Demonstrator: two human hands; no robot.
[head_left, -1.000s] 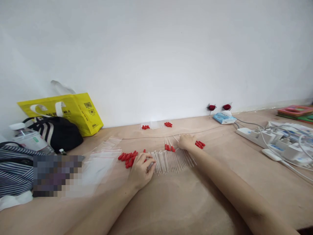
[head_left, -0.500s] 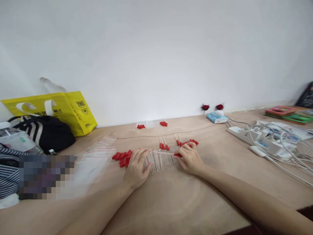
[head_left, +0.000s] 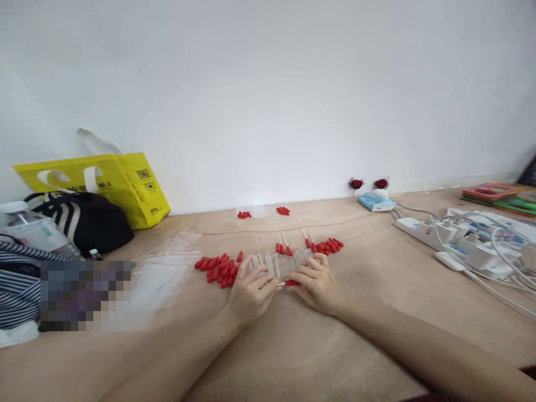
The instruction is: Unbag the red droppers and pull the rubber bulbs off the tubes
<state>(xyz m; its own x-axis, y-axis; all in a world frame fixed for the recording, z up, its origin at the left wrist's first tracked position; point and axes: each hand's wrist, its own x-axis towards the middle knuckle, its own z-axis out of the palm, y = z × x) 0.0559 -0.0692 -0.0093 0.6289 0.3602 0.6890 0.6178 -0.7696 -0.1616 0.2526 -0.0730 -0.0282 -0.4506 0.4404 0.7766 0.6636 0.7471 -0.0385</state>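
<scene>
My left hand (head_left: pixel 254 291) is closed, its fingertips pinching the end of a thin glass tube (head_left: pixel 281 284). A red rubber bulb (head_left: pixel 292 283) sits in line with that tube, between the fingers of my closed right hand (head_left: pixel 317 283). Just beyond both hands lies a row of clear glass tubes (head_left: pixel 268 261), side by side on the table. Beside my left hand is a pile of red rubber bulbs (head_left: pixel 215 268). Another group of red bulbs (head_left: pixel 329 246) lies past my right hand. Several bulbs with pale sticks or tubes in them (head_left: pixel 283 248) rest behind the row.
Clear zip bags (head_left: pixel 157 279) lie to the left, near a yellow bag (head_left: pixel 142 190) and a black bag (head_left: pixel 103 223). Small bags of red bulbs (head_left: pixel 283 211) are by the wall. A power strip (head_left: pixel 444 237) with cables and a tissue pack (head_left: pixel 376 202) stand right.
Both hands have moved nearer to me and closer together. The bulb and tube in my right hand came down from over the row, and my left fingers have closed on the tube's end.
</scene>
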